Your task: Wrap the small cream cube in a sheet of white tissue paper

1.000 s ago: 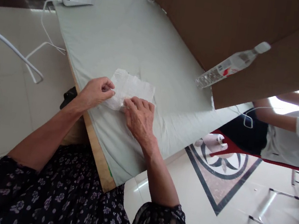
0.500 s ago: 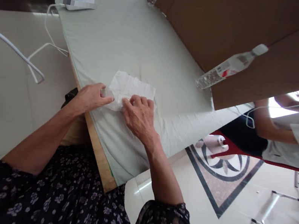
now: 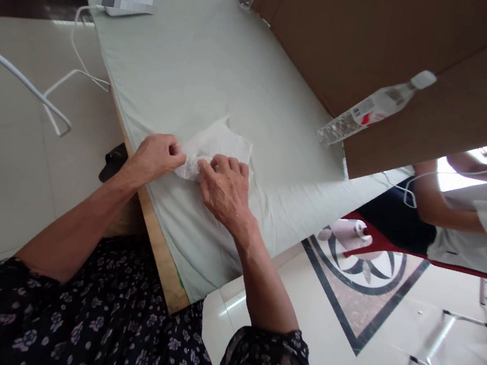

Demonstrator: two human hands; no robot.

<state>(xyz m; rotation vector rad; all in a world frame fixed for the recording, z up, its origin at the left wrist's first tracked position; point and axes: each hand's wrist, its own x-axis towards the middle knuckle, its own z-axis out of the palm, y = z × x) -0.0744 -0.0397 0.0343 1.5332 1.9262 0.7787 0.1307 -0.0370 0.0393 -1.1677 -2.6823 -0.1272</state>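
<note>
Pale green cloth covers the table in front of you, with a brown cardboard panel rising along its right side and 2 clear bottles near the panel, the closer bottle well apart from your hands. The thin white sheet lies on the cloth near the table edge on your side, between your 2 hands and spreading away from you past your fingertips. As it lies, its longer run seems to go from your left fingertips across toward the right and slightly away, though your right hand hides part of it, so the exact axis is hard to judge. Your left hand is at the sheet's left end, thumb and forefinger brought together, seemingly pinching the edge. Your right hand is the nearer to the sheet's middle: it rests over the near right part, fingers curled down; whether they grip or only press, you cannot tell from here. Between your 2 thumbs, the near strip looks crumpled; the far side comes to a point.
</note>
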